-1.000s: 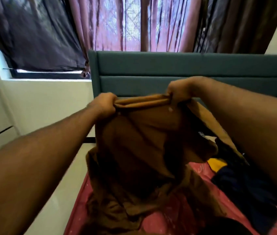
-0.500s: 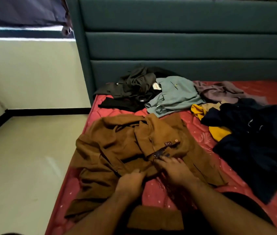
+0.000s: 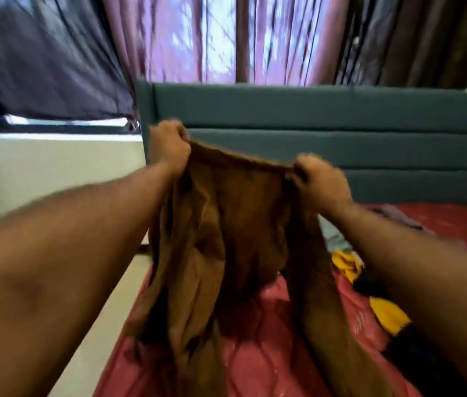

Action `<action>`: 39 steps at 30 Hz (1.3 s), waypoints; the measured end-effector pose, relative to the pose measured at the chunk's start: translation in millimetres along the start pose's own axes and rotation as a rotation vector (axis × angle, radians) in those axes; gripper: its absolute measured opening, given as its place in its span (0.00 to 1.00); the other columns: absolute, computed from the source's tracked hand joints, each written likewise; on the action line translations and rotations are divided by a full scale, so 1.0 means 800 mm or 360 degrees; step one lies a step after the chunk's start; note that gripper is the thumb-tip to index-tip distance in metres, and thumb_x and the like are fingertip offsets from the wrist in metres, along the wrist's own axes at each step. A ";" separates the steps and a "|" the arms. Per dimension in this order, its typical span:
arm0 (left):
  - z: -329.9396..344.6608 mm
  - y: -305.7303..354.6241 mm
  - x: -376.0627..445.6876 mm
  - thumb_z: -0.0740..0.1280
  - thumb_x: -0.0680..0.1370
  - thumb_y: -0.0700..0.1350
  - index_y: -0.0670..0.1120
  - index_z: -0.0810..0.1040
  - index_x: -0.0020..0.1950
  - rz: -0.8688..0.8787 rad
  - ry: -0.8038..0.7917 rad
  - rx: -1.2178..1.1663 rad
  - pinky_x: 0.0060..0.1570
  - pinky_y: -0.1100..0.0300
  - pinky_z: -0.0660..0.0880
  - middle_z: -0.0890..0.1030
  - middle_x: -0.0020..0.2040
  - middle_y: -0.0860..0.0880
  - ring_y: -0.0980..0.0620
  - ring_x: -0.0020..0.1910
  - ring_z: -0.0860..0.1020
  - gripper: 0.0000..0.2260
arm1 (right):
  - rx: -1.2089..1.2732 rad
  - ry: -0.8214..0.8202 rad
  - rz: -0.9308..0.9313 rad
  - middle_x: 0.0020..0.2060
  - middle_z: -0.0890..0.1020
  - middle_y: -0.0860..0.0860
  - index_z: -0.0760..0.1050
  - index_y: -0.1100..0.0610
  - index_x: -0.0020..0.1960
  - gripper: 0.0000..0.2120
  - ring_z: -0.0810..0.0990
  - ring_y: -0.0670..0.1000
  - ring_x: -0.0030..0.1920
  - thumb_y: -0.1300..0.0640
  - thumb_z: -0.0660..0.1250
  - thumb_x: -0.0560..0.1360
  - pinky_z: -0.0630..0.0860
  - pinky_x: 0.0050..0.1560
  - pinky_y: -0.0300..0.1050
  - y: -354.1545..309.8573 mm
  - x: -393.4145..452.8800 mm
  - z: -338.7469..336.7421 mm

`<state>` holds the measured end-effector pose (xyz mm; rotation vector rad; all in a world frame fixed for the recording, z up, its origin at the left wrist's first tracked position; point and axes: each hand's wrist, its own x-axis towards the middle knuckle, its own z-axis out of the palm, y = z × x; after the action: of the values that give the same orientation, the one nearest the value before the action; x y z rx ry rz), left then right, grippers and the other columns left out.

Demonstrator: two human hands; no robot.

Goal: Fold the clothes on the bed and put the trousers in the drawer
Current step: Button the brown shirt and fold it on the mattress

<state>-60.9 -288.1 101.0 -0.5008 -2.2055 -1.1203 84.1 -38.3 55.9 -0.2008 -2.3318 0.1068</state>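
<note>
Brown trousers (image 3: 226,239) hang in the air in front of me, held by their top edge above the red bed (image 3: 255,353). My left hand (image 3: 169,147) grips the left corner of that edge, and my right hand (image 3: 321,181) grips the right corner, a little lower. The legs drape down onto the mattress. A yellow garment (image 3: 386,313) and a dark blue garment (image 3: 369,282) lie to the right, partly hidden by my right arm. No drawer is in view.
A teal padded headboard (image 3: 341,110) stands behind the bed, with pink and dark curtains (image 3: 212,38) above it. A pale floor (image 3: 97,339) runs along the bed's left side, under a white wall and a window. A greyish garment (image 3: 398,216) lies far right.
Half a second ago the trousers lay on the bed under both hands. Now both hands have lifted them by the top edge, and my view has tilted up.
</note>
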 end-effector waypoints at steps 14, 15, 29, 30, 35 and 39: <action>-0.039 -0.038 -0.318 0.69 0.68 0.28 0.57 0.67 0.64 -0.0327 -0.0564 -0.0892 0.57 0.76 0.68 0.72 0.63 0.58 0.61 0.63 0.72 0.33 | 0.0925 -0.1042 -0.0267 0.48 0.80 0.38 0.79 0.42 0.46 0.16 0.80 0.42 0.51 0.61 0.62 0.69 0.74 0.50 0.39 -0.089 -0.230 -0.011; -0.044 -0.056 -0.368 0.69 0.69 0.26 0.54 0.66 0.64 -0.0495 -0.0619 -0.0890 0.50 0.79 0.68 0.72 0.59 0.62 0.64 0.58 0.73 0.33 | 0.1062 -0.1205 -0.0147 0.53 0.80 0.37 0.81 0.46 0.50 0.18 0.79 0.39 0.55 0.63 0.61 0.69 0.74 0.54 0.36 -0.096 -0.284 0.009; -0.049 -0.161 -0.547 0.62 0.71 0.37 0.50 0.79 0.62 -0.0305 -0.1250 -0.0113 0.59 0.60 0.74 0.80 0.58 0.53 0.57 0.56 0.77 0.21 | 0.0625 -0.1546 -0.0037 0.54 0.81 0.45 0.79 0.47 0.60 0.15 0.79 0.49 0.55 0.49 0.62 0.76 0.75 0.54 0.50 -0.135 -0.438 0.108; -0.051 -0.161 -0.542 0.62 0.72 0.40 0.52 0.79 0.62 -0.0226 -0.1386 0.0016 0.57 0.57 0.75 0.79 0.58 0.52 0.53 0.56 0.77 0.20 | 0.0593 -0.1590 -0.0063 0.57 0.80 0.44 0.75 0.44 0.65 0.17 0.78 0.48 0.57 0.47 0.60 0.78 0.75 0.55 0.49 -0.141 -0.437 0.110; -0.069 -0.163 -0.539 0.65 0.76 0.40 0.47 0.77 0.55 -0.0343 -0.1287 0.0230 0.50 0.56 0.75 0.74 0.51 0.51 0.50 0.49 0.77 0.09 | 0.0113 -0.1687 -0.0271 0.58 0.71 0.48 0.67 0.42 0.70 0.25 0.75 0.50 0.57 0.34 0.59 0.76 0.71 0.56 0.49 -0.171 -0.442 0.118; -0.067 -0.167 -0.549 0.69 0.77 0.46 0.47 0.81 0.55 -0.0348 -0.1102 0.0153 0.51 0.59 0.74 0.73 0.53 0.51 0.53 0.51 0.75 0.08 | 0.0018 -0.1447 -0.0125 0.64 0.67 0.48 0.74 0.47 0.63 0.19 0.68 0.52 0.62 0.40 0.61 0.77 0.70 0.61 0.49 -0.170 -0.444 0.115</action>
<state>207.9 -433.6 -245.1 -0.6955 -2.9559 -1.0413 246.0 -236.5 -239.8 -0.0509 -3.2379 0.2033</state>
